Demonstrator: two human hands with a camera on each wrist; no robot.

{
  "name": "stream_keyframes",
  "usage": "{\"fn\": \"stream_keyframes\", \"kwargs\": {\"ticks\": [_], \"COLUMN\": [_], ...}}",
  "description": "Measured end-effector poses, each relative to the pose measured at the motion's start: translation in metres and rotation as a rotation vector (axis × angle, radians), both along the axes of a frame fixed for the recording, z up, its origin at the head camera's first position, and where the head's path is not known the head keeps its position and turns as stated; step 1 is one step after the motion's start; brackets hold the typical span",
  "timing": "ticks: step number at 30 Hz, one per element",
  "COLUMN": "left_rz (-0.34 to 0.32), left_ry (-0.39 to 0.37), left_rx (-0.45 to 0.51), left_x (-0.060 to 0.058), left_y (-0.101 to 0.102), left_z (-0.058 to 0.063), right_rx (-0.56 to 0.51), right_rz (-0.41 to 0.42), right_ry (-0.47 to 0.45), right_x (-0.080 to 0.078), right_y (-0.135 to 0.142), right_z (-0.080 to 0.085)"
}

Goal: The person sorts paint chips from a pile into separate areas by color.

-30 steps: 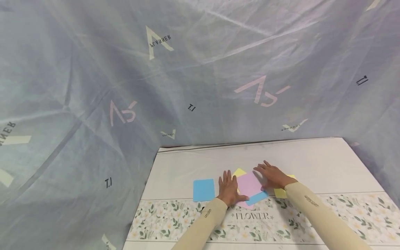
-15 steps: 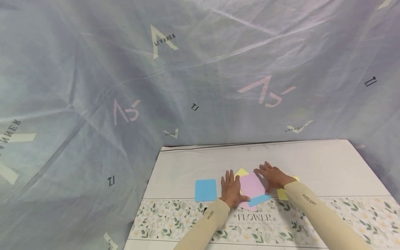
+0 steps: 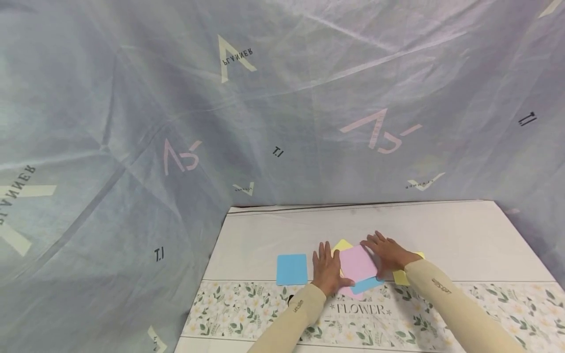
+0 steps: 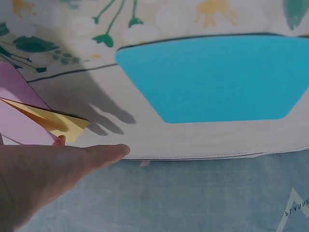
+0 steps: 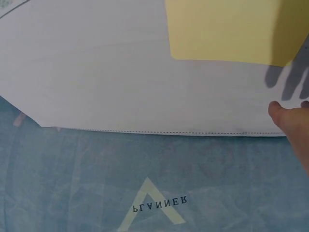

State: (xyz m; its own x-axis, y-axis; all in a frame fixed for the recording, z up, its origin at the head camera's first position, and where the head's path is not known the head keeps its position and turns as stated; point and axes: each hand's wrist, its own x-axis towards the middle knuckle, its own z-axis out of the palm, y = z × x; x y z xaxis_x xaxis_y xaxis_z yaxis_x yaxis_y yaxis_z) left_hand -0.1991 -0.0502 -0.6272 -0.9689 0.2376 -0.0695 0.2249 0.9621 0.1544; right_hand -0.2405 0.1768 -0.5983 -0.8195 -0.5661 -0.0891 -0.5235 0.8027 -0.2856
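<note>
In the head view a pink square card (image 3: 358, 264) lies on top of a loose pile. Below it show a yellow card (image 3: 343, 245), a blue card (image 3: 368, 285) and another pink card (image 3: 351, 293). My left hand (image 3: 325, 272) is at the pile's left edge, fingers extended and thumb spread along the lower edge. At the right edge is my right hand (image 3: 389, 254), fingers reaching to the top corner and thumb near the lower right corner. In the left wrist view the yellow card (image 4: 72, 126) and the pink card (image 4: 24, 116) stand slightly apart at one corner.
A separate blue card (image 3: 292, 269) lies left of the left hand. Partly under the right forearm is a yellow card (image 3: 401, 277). The white table cover (image 3: 265, 230) has a floral band printed with FLOWER (image 3: 361, 309). Grey-blue printed sheeting (image 3: 282, 108) hangs behind and at the sides.
The camera view has shifted slightly. Both hands stay at the pile's sides, and the top pink card has turned a little between them.
</note>
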Motion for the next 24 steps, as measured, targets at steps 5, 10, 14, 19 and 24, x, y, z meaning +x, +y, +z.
{"fn": "stream_keyframes", "kwargs": {"ticks": [5, 10, 14, 19, 24], "left_rz": [-0.004, -0.013, -0.023, -0.036, -0.06], "left_ry": [-0.005, -0.02, -0.026, -0.055, -0.073], "left_rx": [0.01, 0.033, 0.048, 0.053, 0.04], "left_x": [-0.0005, -0.0003, -0.0004, 0.0, -0.0011], "left_y": [-0.0006, -0.0014, -0.0033, -0.0069, -0.0088], "left_z": [0.0017, -0.0009, -0.0025, 0.0004, 0.0038], "right_rx": [-0.001, 0.018, 0.014, 0.002, -0.005], "right_rz": [0.002, 0.008, 0.0, -0.001, -0.01], "right_ry": [0.025, 0.066, 0.06, 0.055, 0.047], "right_x": [0.0021, 0.0026, 0.0043, 0.0062, 0.0062], "right_y": [0.001, 0.002, 0.0029, 0.0019, 0.0017], "right_z": [-0.0025, -0.0042, -0.0024, 0.0006, 0.0021]}}
